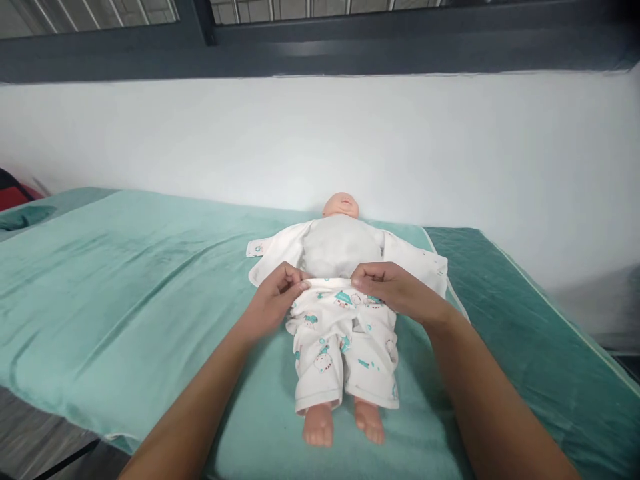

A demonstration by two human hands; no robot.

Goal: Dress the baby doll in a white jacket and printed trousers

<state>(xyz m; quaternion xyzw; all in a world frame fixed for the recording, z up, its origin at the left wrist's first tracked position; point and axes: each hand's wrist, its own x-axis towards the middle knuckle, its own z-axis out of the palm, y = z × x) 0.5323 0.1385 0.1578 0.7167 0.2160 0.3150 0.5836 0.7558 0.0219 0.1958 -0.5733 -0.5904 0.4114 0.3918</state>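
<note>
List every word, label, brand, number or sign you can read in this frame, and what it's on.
None: no readable text shows in this view.
Trousers: teal and dark printed pictures; any lettering among them is too small to read.
White top: the small printed patch at picture left is too small to make out.

Waistband [327, 283] partly hidden by hands [278, 293], red item [13, 197] cropped left
</note>
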